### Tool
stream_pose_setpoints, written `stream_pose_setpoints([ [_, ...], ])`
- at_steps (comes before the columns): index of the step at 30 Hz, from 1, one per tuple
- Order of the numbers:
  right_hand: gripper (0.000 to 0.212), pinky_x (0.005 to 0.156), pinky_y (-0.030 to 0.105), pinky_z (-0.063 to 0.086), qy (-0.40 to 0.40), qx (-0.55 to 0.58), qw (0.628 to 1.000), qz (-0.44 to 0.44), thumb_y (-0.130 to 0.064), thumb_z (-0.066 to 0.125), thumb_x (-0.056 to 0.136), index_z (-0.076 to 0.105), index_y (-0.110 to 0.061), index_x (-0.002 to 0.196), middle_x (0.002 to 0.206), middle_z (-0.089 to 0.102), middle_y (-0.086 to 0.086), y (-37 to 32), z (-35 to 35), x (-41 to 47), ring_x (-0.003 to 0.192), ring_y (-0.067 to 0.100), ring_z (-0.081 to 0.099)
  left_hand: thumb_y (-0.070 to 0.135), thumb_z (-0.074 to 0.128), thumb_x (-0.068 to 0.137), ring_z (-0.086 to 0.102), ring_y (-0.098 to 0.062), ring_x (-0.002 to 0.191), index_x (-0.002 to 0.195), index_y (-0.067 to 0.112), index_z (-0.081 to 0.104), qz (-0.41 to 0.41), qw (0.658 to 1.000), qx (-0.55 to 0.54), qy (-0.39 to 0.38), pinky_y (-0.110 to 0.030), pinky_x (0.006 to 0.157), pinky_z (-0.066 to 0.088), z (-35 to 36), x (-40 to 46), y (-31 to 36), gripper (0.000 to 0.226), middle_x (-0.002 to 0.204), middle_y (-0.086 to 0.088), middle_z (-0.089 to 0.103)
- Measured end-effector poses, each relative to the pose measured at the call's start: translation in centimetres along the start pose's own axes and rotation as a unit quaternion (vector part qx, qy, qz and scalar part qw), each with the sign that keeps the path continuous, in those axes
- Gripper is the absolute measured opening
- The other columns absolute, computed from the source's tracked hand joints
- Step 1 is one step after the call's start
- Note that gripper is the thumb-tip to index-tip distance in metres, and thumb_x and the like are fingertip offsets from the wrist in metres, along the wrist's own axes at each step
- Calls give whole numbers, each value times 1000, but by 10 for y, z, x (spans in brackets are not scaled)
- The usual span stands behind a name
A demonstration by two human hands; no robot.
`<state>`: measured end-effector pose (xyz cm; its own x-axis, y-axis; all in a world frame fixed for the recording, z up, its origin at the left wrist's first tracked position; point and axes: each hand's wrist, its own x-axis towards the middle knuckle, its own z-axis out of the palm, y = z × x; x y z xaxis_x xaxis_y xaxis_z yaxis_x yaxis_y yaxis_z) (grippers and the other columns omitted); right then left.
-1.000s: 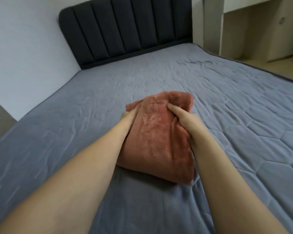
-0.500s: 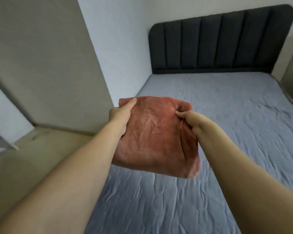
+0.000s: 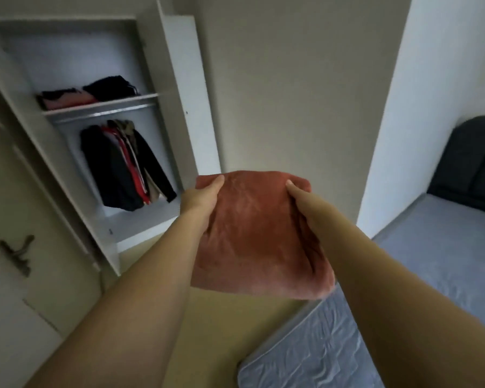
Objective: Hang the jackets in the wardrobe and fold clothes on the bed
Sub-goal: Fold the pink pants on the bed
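A plain bedroom with pale walls: an open wardrobe [image 3: 95, 130] stands to the left, and the grey quilted bed [image 3: 445, 261] runs along the right, its dark padded headboard [image 3: 476, 166] against the far wall.

In the middle of the view a folded rust-red fleece garment [image 3: 252, 239] is held up in the air, clear of the bed and above the floor at the bed's corner. The left hand [image 3: 200, 198] grips its left edge, thumb laid flat across the top surface and the other fingers tucked underneath, out of sight. The right hand [image 3: 303, 201] does the same on the opposite edge, its thumb pressing down near the top right corner and the fingers curled under the fabric. Both hands are closed on the cloth, and the bundle sags a little between them at its near end. No label or print shows on the garment.

In the wardrobe, the upper shelf [image 3: 101, 103] carries folded clothes [image 3: 87, 92], a pink and dark pile beside a black one. Under the shelf, jackets [image 3: 123, 163] hang close together on the rail, mostly black with red and beige among them. The wardrobe door [image 3: 185, 102] stands open to the right of them. A door with a lever handle [image 3: 17, 253] is at the far left, blurred. I can read no writing anywhere.
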<state>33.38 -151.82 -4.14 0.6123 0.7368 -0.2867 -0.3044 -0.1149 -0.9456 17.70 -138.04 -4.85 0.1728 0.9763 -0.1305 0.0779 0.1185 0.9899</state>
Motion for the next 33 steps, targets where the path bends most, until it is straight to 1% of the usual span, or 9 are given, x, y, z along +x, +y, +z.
stream_pose_setpoints([
  [3,45,36,15,43,-37,-19,999,-10,-36,59,95,57,0,123,61,65,3,-22,74,20,45,11,62,56,77,68,71,-27,82,118,12,63,-8,1000,-15,-2,-42,82,58,-68,33,31,68,96,-7,72],
  [8,49,93,36,49,-88,-50,993,-66,-39,54,96,54,-2,129,77,66,5,-49,185,72,84,21,64,31,60,56,69,-22,54,91,19,71,26,997,-70,31,-33,51,54,-142,89,79,39,70,-6,72],
  [12,51,95,38,49,-130,-54,986,-92,-39,52,97,51,-3,134,112,65,13,-70,261,128,103,27,63,29,58,58,70,-30,78,112,12,68,39,995,-74,55,-37,65,56,-177,158,100,57,93,-13,73],
  [16,50,100,43,48,-178,-54,977,-105,-41,53,96,55,-4,130,98,70,12,-92,326,198,101,30,64,28,68,59,70,-31,80,121,7,63,41,995,-64,65,-34,60,56,-196,236,121,66,100,-17,72],
  [20,46,101,43,47,-205,-54,971,-110,-39,53,97,56,-3,125,66,69,6,-126,389,269,94,28,66,19,56,86,68,-33,84,126,3,58,54,991,-18,122,-36,57,57,-212,322,149,43,105,-19,69],
  [25,28,85,35,52,-245,-50,960,-123,-32,50,99,61,-7,99,74,70,12,-153,485,344,78,24,64,17,57,88,67,-27,75,103,14,64,128,967,-6,221,-31,61,57,-237,429,170,17,87,-9,68],
  [28,25,60,28,54,-283,-45,953,-103,-21,43,98,63,-7,94,71,67,12,-160,547,391,64,21,66,17,56,88,59,-18,64,74,21,57,145,952,-4,270,-20,58,46,-262,503,175,15,72,2,59],
  [31,36,45,23,50,-329,-76,938,-84,-7,36,82,65,-5,61,50,58,12,-167,609,447,41,21,56,16,53,88,58,-21,70,88,17,57,139,945,1,297,-29,73,48,-288,586,186,4,81,0,59],
  [33,31,50,25,52,-353,-125,925,-65,-5,35,73,61,-4,55,51,58,13,-171,651,487,44,24,55,12,51,88,61,-28,82,111,9,60,139,939,-4,314,-33,83,51,-308,649,194,25,95,-8,61],
])
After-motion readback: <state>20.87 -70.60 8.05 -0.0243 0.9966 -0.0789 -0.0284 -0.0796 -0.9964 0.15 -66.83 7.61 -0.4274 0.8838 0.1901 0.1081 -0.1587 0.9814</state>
